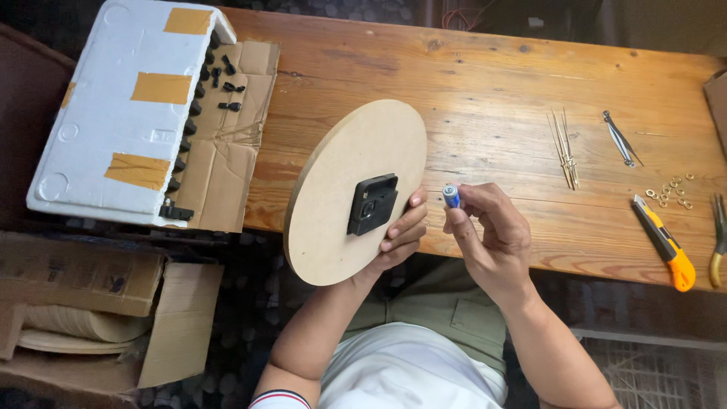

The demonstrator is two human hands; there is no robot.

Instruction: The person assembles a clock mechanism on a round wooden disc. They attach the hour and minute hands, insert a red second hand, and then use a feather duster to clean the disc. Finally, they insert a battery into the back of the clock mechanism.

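My left hand (400,235) holds a round wooden disc (333,220) tilted up on edge, its back facing me. A black square clock mechanism (371,203) sits at the disc's centre, with my fingers resting just right of it. My right hand (491,236) pinches a small blue battery (450,196) between thumb and fingertips, a short way right of the mechanism. Both hands hover over the near edge of the wooden table (485,91).
A white foam block (121,113) with tape strips lies on flattened cardboard (227,151) beside several black parts at the left. On the right lie thin metal clock hands (564,148), tweezers (619,140), small brass rings (670,189), an orange utility knife (665,242) and pliers (717,238). An open carton (83,318) stands on the floor, lower left.
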